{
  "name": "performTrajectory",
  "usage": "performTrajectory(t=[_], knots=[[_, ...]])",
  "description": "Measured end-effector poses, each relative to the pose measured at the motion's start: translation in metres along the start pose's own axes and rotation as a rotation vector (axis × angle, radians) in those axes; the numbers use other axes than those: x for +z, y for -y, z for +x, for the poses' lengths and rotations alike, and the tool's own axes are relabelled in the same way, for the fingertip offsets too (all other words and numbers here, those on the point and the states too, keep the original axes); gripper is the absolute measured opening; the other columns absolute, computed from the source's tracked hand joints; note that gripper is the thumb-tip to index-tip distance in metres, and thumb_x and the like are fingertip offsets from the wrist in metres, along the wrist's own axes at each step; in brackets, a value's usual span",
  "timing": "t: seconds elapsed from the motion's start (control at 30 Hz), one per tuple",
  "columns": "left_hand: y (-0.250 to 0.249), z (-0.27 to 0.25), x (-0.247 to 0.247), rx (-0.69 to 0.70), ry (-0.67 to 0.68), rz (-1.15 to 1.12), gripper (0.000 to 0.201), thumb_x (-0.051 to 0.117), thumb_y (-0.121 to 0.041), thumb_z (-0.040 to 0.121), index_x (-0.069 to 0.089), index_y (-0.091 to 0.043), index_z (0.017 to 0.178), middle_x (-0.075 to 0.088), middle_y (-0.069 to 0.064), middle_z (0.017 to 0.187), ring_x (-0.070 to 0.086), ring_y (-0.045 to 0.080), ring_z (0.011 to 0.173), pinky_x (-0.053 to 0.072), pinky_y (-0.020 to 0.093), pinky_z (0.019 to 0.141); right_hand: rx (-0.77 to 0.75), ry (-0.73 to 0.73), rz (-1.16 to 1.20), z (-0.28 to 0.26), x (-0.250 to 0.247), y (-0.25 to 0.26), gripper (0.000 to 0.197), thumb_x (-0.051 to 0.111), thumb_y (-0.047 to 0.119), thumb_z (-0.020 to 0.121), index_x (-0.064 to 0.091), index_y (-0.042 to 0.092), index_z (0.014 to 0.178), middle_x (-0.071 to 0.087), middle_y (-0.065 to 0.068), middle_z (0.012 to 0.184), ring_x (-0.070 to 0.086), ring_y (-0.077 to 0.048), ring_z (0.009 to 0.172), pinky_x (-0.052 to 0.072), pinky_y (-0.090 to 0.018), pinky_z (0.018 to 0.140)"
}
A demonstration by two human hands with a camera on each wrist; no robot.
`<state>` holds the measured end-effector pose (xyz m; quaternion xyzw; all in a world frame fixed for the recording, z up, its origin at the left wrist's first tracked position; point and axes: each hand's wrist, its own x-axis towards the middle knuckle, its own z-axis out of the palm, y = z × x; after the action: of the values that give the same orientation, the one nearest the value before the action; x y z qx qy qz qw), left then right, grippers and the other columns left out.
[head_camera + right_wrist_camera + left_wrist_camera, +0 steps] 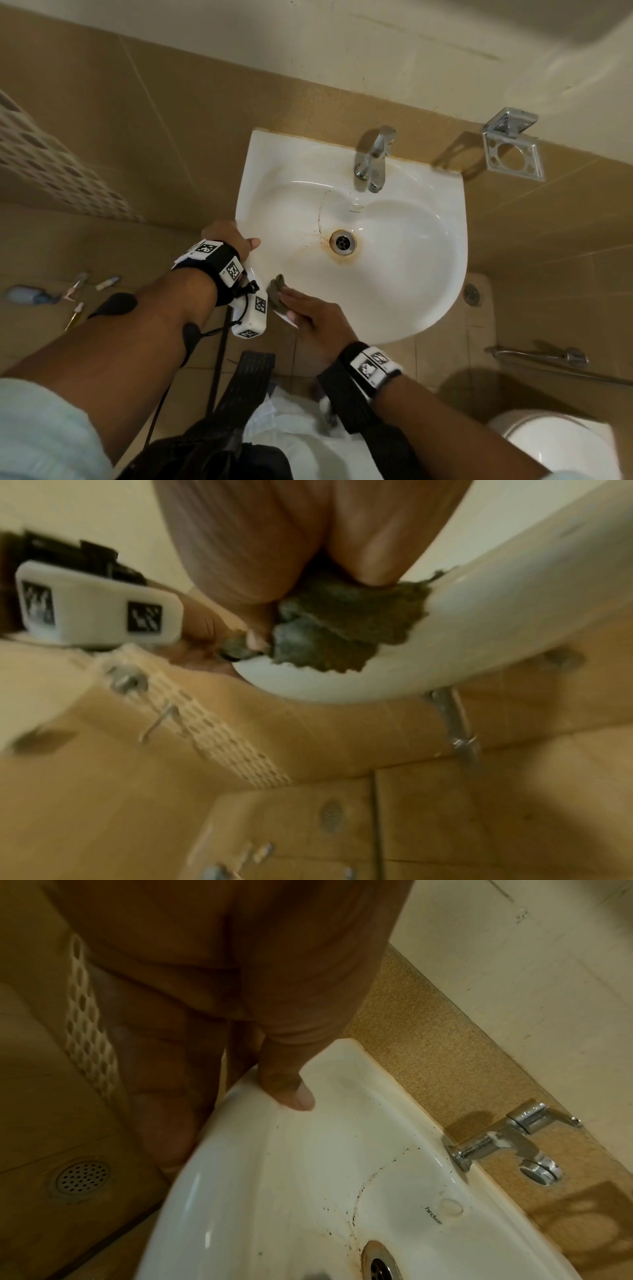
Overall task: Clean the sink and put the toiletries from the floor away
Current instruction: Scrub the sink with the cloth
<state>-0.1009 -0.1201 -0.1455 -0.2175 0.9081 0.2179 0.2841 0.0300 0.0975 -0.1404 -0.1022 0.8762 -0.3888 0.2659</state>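
Observation:
A white sink [394,274] hangs on the tiled wall, with a rust ring round its drain [342,242] and dark specks up the basin [356,1199]. My left hand [245,245] grips the left rim, thumb [291,1088] on top and fingers under the edge. At the front-left rim my right hand [301,308] holds a grey-green cloth [276,287] against the sink. In the right wrist view the cloth [342,620] wraps under the rim, pinched by the thumb [255,641]. On the floor to the left lie a blue bottle [24,294] and several small tubes and brushes [108,283].
A chrome tap [373,157] stands at the back of the sink. A metal holder [512,150] is fixed to the wall on the right. A toilet [555,442], a spray hose [548,356] and a floor drain [472,294] sit at the right.

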Motion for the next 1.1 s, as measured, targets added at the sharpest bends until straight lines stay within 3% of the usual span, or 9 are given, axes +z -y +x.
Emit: performTrajectory(t=[0.17,0.33,0.47,0.53,0.63,0.73,0.87,1.03,1.1], knots=[[0.005,0.002,0.002,0.021,0.006,-0.074,0.061,0.069,-0.051,0.086,0.062,-0.006,0.127,0.065,0.014,0.126,0.060,0.036,0.118,0.052,0.045,0.099,-0.303,0.170,-0.232,-0.063,-0.072,-0.075,0.037,0.063,0.006,0.094,0.072,0.029,0.122,0.050,0.017,0.147,0.043,-0.001,0.139,0.040,-0.028,0.114],[0.006,0.000,0.000,0.032,0.010,-0.138,0.058,0.071,-0.050,0.085,0.064,-0.007,0.124,0.068,0.013,0.122,0.062,0.035,0.114,0.053,0.044,0.098,-0.146,0.292,-0.530,-0.070,-0.167,-0.098,0.036,0.071,0.008,0.089,0.074,0.034,0.113,0.055,0.021,0.136,0.055,-0.002,0.125,0.045,-0.031,0.109],[0.008,-0.002,0.001,0.016,0.019,-0.221,0.054,0.074,-0.049,0.082,0.066,-0.010,0.119,0.071,0.012,0.114,0.067,0.035,0.106,0.057,0.043,0.091,0.234,-0.067,-0.079,-0.040,-0.193,-0.082,0.031,0.064,0.012,0.096,0.075,0.038,0.110,0.074,0.003,0.082,0.062,-0.003,0.051,0.052,-0.023,0.051],[0.007,-0.003,0.001,0.021,0.010,-0.230,0.051,0.073,-0.046,0.084,0.067,-0.009,0.119,0.071,0.011,0.114,0.066,0.034,0.107,0.056,0.040,0.092,0.389,-0.266,0.248,-0.010,-0.183,-0.072,0.022,0.063,0.017,0.098,0.076,0.028,0.112,0.061,-0.014,0.058,0.051,-0.023,0.040,0.047,-0.030,0.045],[0.005,-0.003,0.002,0.025,-0.009,-0.182,0.053,0.071,-0.046,0.086,0.066,-0.007,0.122,0.070,0.013,0.118,0.064,0.034,0.112,0.053,0.038,0.094,0.574,-0.588,0.510,0.049,-0.156,-0.067,0.023,0.060,0.021,0.098,0.075,0.023,0.115,0.068,-0.017,0.070,0.063,-0.030,0.057,0.059,-0.046,0.057],[0.004,-0.002,0.002,0.026,-0.022,-0.162,0.053,0.071,-0.046,0.086,0.066,-0.006,0.120,0.070,0.014,0.117,0.064,0.034,0.112,0.053,0.038,0.093,0.664,-0.743,0.455,0.100,-0.130,-0.058,0.040,0.053,0.023,0.100,0.057,0.023,0.139,0.065,-0.007,0.128,0.063,-0.034,0.113,0.051,-0.039,0.101],[0.011,0.004,0.009,0.042,-0.007,-0.232,0.046,0.074,-0.044,0.084,0.070,-0.010,0.116,0.073,0.011,0.112,0.068,0.032,0.105,0.056,0.041,0.093,0.762,-0.491,0.540,0.165,-0.081,-0.039,0.053,0.044,0.017,0.101,0.031,0.006,0.151,0.043,-0.012,0.150,0.047,-0.033,0.133,0.045,-0.038,0.105],[0.010,0.005,0.011,0.059,-0.024,-0.229,0.044,0.073,-0.042,0.086,0.070,-0.009,0.116,0.072,0.011,0.112,0.067,0.032,0.104,0.055,0.039,0.091,0.863,-0.303,-0.052,0.202,-0.035,-0.017,0.071,0.043,0.018,0.099,0.006,-0.007,0.154,-0.002,-0.031,0.162,0.003,-0.045,0.150,0.003,-0.050,0.122],[0.010,0.005,0.010,0.058,-0.004,-0.202,0.045,0.071,-0.044,0.086,0.067,-0.011,0.116,0.070,0.010,0.113,0.066,0.031,0.105,0.054,0.036,0.089,0.773,-0.298,-0.089,0.196,-0.030,-0.014,0.069,0.044,0.014,0.098,0.010,-0.006,0.155,-0.001,-0.030,0.162,0.004,-0.043,0.151,0.008,-0.047,0.124]])
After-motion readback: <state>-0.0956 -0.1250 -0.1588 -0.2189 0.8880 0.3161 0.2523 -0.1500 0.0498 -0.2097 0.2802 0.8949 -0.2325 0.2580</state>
